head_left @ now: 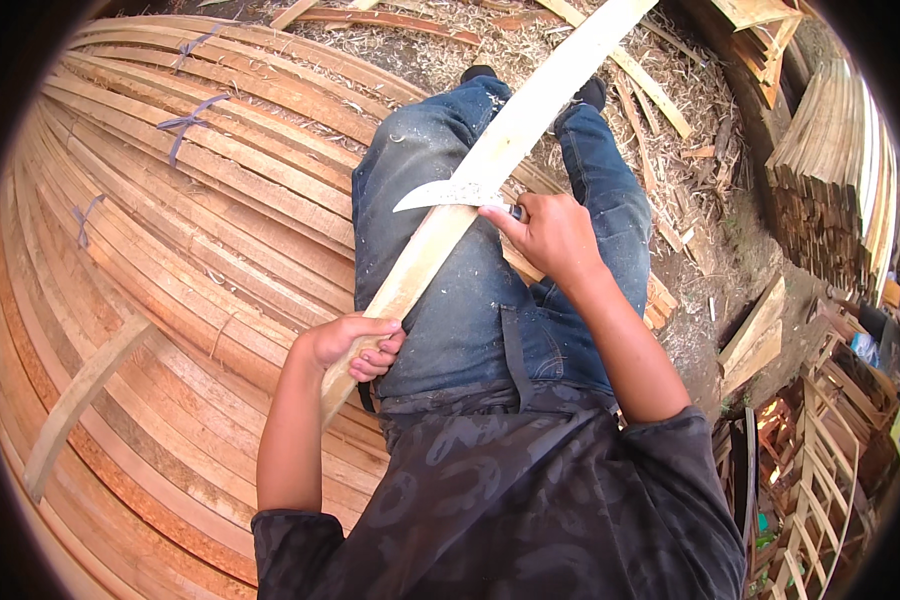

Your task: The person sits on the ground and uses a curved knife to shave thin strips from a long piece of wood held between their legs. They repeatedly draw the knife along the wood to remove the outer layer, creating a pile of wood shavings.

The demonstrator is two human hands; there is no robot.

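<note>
A long pale wooden plank (530, 115) slants across my lap, its far end reaching up and to the right past my feet. Near its lower end my left hand (355, 345) is closed around it, fingers wrapped over the edge. My right hand (550, 230) grips the handle of a knife with a wide curved blade (450, 195). That blade lies across the plank over my thighs, its tip pointing left beyond the plank's edge. Most of the handle is hidden in my right fist.
Long sawn wooden strips (200, 200), some tied with purple cord (192, 120), are stacked to my left and under me. Shavings (410, 70) litter the ground ahead. At the far right stands a bundle of thin slats (830, 160), with a wooden lattice frame (820, 480) nearer.
</note>
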